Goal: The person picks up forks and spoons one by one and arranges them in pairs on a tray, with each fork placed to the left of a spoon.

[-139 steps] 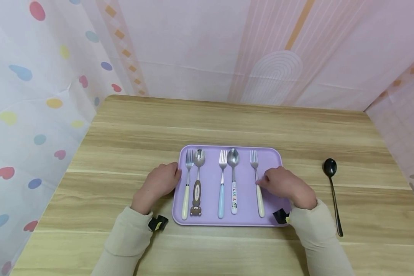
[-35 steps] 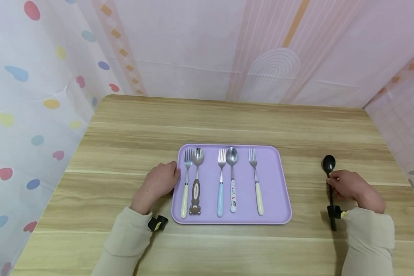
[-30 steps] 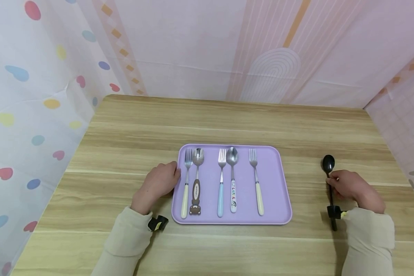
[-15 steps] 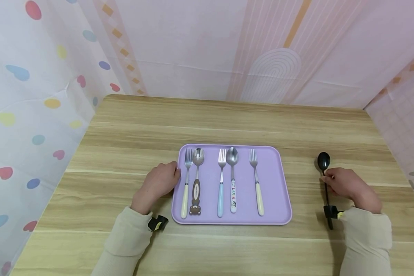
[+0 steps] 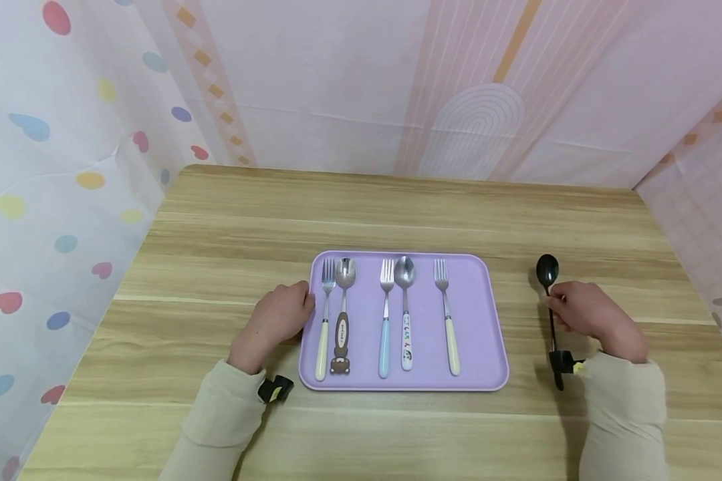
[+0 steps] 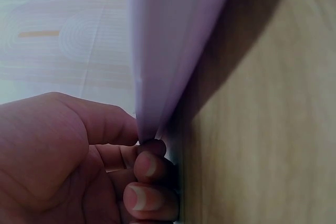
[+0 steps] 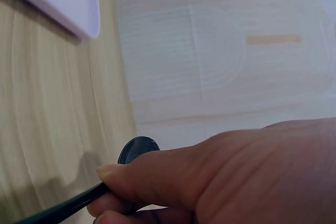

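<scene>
My right hand (image 5: 592,314) pinches a black spoon (image 5: 547,270) by its handle just below the bowl, to the right of the tray. The right wrist view shows the thumb and fingers around the spoon handle (image 7: 63,208), with a shadow on the table beside it. At the tray's left edge, my left hand (image 5: 277,321) pinches the rim of the purple tray (image 5: 481,321) between thumb and curled fingers (image 6: 149,198). On the tray lie a cream-handled fork (image 5: 323,347), a bear-handled spoon (image 5: 341,341), a blue-handled fork (image 5: 385,347), a white-handled spoon (image 5: 406,341) and another cream-handled fork (image 5: 451,344).
Everything stands on a wood-grain table (image 5: 247,227). Patterned cloth (image 5: 337,87) hangs behind the table and along its sides. A strip of bare tray (image 5: 478,334) lies right of the last fork.
My right hand went from the rightmost fork to the black spoon, gripped it, and has carried it leftward and slightly away from me. My left hand has stayed at the tray rim.
</scene>
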{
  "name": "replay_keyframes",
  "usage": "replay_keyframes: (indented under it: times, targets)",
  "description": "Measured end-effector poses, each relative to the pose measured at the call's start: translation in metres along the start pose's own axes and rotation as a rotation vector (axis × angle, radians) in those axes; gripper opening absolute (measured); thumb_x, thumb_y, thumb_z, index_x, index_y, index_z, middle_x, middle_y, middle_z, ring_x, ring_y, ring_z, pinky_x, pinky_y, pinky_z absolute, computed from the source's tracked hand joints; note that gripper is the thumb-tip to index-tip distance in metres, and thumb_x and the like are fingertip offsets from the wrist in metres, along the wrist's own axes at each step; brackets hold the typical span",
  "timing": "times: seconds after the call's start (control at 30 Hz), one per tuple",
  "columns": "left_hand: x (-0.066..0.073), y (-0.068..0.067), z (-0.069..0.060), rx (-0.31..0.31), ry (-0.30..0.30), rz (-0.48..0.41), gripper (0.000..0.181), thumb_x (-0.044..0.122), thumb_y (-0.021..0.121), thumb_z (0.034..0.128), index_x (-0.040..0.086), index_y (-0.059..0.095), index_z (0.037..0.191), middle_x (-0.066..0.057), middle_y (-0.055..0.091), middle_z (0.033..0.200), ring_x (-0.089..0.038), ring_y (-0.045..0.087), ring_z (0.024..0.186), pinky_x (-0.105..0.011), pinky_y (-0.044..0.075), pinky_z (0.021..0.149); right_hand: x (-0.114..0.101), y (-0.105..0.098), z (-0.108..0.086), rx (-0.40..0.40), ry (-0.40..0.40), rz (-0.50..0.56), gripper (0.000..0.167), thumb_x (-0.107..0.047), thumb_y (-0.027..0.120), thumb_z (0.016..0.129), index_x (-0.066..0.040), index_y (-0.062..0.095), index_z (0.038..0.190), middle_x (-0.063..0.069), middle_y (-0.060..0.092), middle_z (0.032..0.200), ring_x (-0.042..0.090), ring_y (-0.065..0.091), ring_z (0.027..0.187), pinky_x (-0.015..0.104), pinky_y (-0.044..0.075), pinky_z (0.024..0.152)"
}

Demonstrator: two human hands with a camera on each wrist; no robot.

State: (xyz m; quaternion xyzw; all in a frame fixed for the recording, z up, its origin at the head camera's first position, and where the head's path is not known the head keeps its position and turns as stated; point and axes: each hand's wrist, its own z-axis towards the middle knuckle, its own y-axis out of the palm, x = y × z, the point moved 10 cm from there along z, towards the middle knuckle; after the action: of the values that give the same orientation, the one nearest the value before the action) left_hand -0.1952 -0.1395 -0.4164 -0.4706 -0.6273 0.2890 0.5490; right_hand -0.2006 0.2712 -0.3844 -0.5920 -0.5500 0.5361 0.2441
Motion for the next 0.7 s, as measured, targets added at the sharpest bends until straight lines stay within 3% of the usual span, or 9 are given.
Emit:
replay_keyframes:
  times: [0.4,0.7]
  targets:
    - [0.001,0.000,-0.002,-0.002,0.006,-0.009,0.024,0.017,0.043,0.0984,0.000,0.057,0.090,-0.007,0.051,0.064,-0.022,0.052,0.057,-0.037,0.043,0.054,-0.026,0.000,0.016,0.031,-0.053,-0.015,0.031,-0.011,0.050,0.097,-0.010,0.048,0.066,-0.005,0.049,0.054,0.011,0.047,0.050,0.034,0.041,0.063]
    - [0.002,-0.002,-0.003,0.007,0.014,-0.006,0.023,0.017,0.044,0.0983,0.000,0.058,0.091,-0.007,0.052,0.064,-0.023,0.053,0.059,-0.039,0.043,0.055,-0.056,-0.002,0.028,0.063,-0.114,-0.048,0.033,-0.008,0.050,0.094,-0.012,0.047,0.062,-0.006,0.047,0.052,0.011,0.046,0.049,0.035,0.042,0.062]
